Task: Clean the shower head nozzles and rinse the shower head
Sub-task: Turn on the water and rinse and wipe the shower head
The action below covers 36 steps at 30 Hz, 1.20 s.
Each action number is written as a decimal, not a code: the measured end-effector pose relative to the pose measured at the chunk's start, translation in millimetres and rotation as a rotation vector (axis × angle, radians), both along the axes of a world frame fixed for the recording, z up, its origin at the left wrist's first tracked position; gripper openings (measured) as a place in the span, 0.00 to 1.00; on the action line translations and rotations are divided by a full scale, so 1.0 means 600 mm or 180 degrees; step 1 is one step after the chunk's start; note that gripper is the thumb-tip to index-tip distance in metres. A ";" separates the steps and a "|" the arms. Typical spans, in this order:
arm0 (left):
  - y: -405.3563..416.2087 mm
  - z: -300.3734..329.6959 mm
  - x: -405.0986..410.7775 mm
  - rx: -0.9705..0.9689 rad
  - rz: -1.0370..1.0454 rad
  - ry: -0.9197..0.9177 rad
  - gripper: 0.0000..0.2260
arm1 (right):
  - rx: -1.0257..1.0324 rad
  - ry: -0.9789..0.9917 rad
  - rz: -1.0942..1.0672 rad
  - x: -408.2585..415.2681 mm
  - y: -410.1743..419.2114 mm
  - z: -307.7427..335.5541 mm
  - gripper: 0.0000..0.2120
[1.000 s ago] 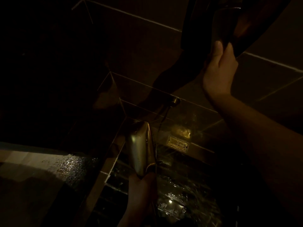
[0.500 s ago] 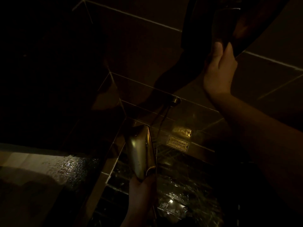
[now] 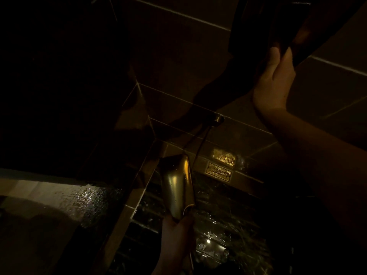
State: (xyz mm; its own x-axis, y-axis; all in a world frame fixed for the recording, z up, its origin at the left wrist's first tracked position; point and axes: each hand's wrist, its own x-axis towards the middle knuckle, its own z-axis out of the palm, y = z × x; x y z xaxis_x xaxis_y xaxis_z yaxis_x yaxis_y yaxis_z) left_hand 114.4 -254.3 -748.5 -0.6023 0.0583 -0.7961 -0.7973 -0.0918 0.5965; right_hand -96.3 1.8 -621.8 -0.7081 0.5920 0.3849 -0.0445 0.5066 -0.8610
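Hands [image 3: 275, 80] unmoved, shower head [image 3: 176, 187] tilted slightly

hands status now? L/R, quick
Left hand: closed around the handle of the gold hand shower.
Right hand: raised, fingers pressed on the dark overhead shower head.

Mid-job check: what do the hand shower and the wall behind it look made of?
Hand shower: looks like polished, gold-toned metal or plated plastic; it shows sharp highlights and water beads. Wall: glazed brown tile, with pale grout lines and a soft sheen. The dim light leaves both uncertain.
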 end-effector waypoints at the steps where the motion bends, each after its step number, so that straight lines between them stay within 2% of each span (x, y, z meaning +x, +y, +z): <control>1: 0.000 -0.003 0.002 -0.0022 -0.0024 -0.0001 0.02 | -0.0024 -0.0062 -0.0003 -0.001 0.001 -0.001 0.16; 3: 0.000 -0.003 0.005 0.0003 -0.0063 0.0055 0.01 | 0.0012 -0.0131 0.0029 -0.001 0.006 -0.002 0.18; 6: 0.002 0.001 0.000 0.0038 -0.0062 0.0072 0.07 | 0.0025 -0.0151 0.0255 0.003 0.015 -0.004 0.13; 10: 0.003 0.021 -0.003 0.0104 -0.0268 0.0261 0.11 | -0.0014 -0.0257 0.0416 0.009 0.027 -0.001 0.18; 12: 0.003 0.039 -0.005 0.0339 -0.0239 0.0203 0.14 | -0.0004 -0.0364 0.0446 0.009 0.025 -0.002 0.20; 15: 0.005 0.093 -0.008 0.0861 -0.0201 0.0046 0.24 | -0.0348 -0.0725 0.0553 0.022 0.022 0.029 0.21; 17: 0.008 0.126 -0.009 0.0926 -0.0244 0.0161 0.20 | -0.0832 -0.1012 0.0540 0.037 0.025 0.049 0.22; 20: 0.020 0.171 -0.016 0.0718 -0.0384 0.0563 0.10 | -0.1596 -0.1620 0.0390 0.114 -0.004 0.080 0.34; 21: 0.026 0.191 -0.019 0.0647 -0.0413 0.0680 0.09 | -0.1637 -0.1887 0.0514 0.157 -0.025 0.094 0.34; 24: 0.048 0.249 -0.020 0.0458 -0.0265 0.0726 0.05 | -0.1767 -0.2305 0.0963 0.303 -0.097 0.129 0.26; 27: 0.077 0.315 -0.017 0.0535 -0.0150 0.0689 0.11 | -0.2168 -0.2187 0.0907 0.407 -0.136 0.158 0.24; 28: 0.090 0.338 -0.011 0.0573 -0.0234 0.0807 0.11 | -0.2155 -0.2065 0.0861 0.430 -0.140 0.171 0.22; 31: 0.138 0.406 0.016 0.0444 -0.0438 0.1073 0.04 | -0.2014 -0.1809 0.0741 0.478 -0.133 0.216 0.09; 36: 0.227 0.493 0.052 0.0387 -0.0696 0.1173 0.05 | -0.1486 -0.1535 0.0646 0.525 -0.070 0.275 0.15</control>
State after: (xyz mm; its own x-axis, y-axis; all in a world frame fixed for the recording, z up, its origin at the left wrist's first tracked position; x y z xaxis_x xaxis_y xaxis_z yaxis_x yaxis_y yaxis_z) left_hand 145.3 -117.8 -452.5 -0.8076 0.2958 -0.5102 -0.5420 -0.0316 0.8398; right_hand 218.8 -40.4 -456.6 -0.8499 0.4570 -0.2624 0.3426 0.1010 -0.9340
